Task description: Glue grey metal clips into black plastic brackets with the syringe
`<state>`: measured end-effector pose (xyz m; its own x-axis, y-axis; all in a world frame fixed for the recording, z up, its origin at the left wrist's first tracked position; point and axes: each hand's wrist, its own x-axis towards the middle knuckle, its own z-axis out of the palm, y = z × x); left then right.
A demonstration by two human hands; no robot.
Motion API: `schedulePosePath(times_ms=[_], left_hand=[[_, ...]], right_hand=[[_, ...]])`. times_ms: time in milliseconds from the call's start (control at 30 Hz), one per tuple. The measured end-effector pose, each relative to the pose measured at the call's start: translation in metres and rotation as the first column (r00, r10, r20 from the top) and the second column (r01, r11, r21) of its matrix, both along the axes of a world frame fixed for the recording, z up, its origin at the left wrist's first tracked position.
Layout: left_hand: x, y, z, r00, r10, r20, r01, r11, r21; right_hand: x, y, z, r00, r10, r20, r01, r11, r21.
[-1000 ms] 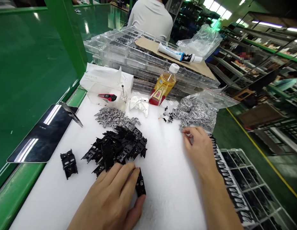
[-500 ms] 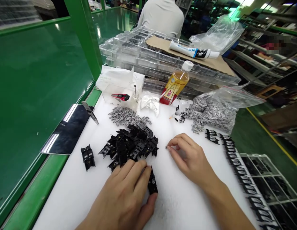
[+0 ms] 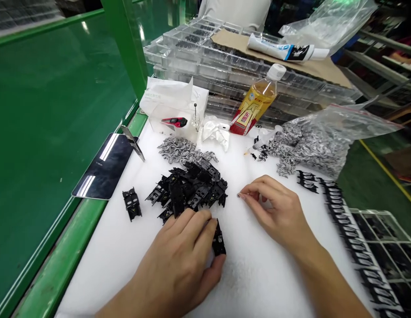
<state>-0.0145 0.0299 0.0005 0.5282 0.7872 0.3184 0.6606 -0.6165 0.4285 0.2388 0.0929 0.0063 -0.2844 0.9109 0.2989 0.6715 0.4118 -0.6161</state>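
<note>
clips [image 3: 183, 150] lie behind a heap of plastic housings [image 3: 187, 190].

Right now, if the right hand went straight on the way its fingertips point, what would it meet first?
The right hand would probably meet the heap of black plastic parts first, though depth is hard to judge.

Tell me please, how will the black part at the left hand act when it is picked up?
The black part looks rigid, so probably stiff, not floppy. It is small and likely light. Its flat shape should not roll easily.
</note>
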Motion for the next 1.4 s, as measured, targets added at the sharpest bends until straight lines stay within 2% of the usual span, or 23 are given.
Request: schedulePosePath(times_ms=[67,133,233,300,633,767,867,933,1000,1067,1167,1267,1400], left_hand=[[0.0,0.0,0.0,1.0,0.0,-0.003,0.0,1.0,0.001],[0.0,0.0,0.0,1.0,-0.004,-0.012,0.004,1.0,-0.006],[0.0,-0.001,0.001,1.0,-0.014,-0.019,0.013,0.999,-0.032],[0.0,-0.001,0.003,1.0,-0.008,-0.019,0.007,0.999,-0.038],[0.002,-0.001,0.004,0.999,-0.016,-0.034,0.015,0.999,-0.036],[0.002,-0.001,0.003,1.0,-0.007,-0.025,0.005,0.999,-0.052],[0.001,-0.001,0.003,1.0,-0.004,-0.013,0.004,0.999,-0.052],[-0.001,-0.001,0.003,0.999,-0.042,-0.014,0.041,0.998,-0.054],[-0.002,-0.002,0.004,0.996,-0.094,-0.011,0.093,0.994,-0.061],[-0.003,-0.002,0.005,0.993,-0.115,0.012,0.116,0.991,-0.071],[-0.002,-0.003,0.006,0.994,-0.081,0.074,0.085,0.995,-0.046],[-0.001,-0.003,0.004,0.996,-0.039,0.082,0.038,0.999,0.021],[-0.003,-0.005,0.0,0.994,-0.037,0.101,0.035,0.999,0.02]], right_hand=[[-0.004,-0.009,0.006,0.999,0.034,-0.027,-0.034,0.999,-0.003],[-0.012,-0.022,0.013,0.987,0.134,-0.085,-0.139,0.988,-0.065],[-0.026,-0.039,0.019,0.942,0.306,-0.136,-0.325,0.933,-0.152],[-0.033,-0.045,0.02,0.927,0.36,-0.107,-0.373,0.916,-0.147],[-0.042,-0.046,0.013,0.92,0.357,0.161,-0.365,0.931,0.017],[-0.039,-0.046,0.016,0.946,0.318,0.06,-0.315,0.948,-0.05],[-0.025,-0.039,0.019,0.981,0.172,-0.088,-0.183,0.972,-0.147],[-0.015,-0.033,0.019,0.988,0.114,-0.1,-0.128,0.98,-0.15],[-0.008,-0.028,0.017,0.984,0.166,-0.059,-0.173,0.974,-0.146],[-0.005,-0.025,0.015,0.961,0.277,-0.011,-0.275,0.948,-0.16],[-0.005,-0.025,0.013,0.918,0.397,0.023,-0.388,0.907,-0.166],[-0.006,-0.025,0.011,0.889,0.456,0.036,-0.444,0.88,-0.171],[-0.004,-0.025,0.008,0.863,0.496,0.093,-0.486,0.867,-0.113]])
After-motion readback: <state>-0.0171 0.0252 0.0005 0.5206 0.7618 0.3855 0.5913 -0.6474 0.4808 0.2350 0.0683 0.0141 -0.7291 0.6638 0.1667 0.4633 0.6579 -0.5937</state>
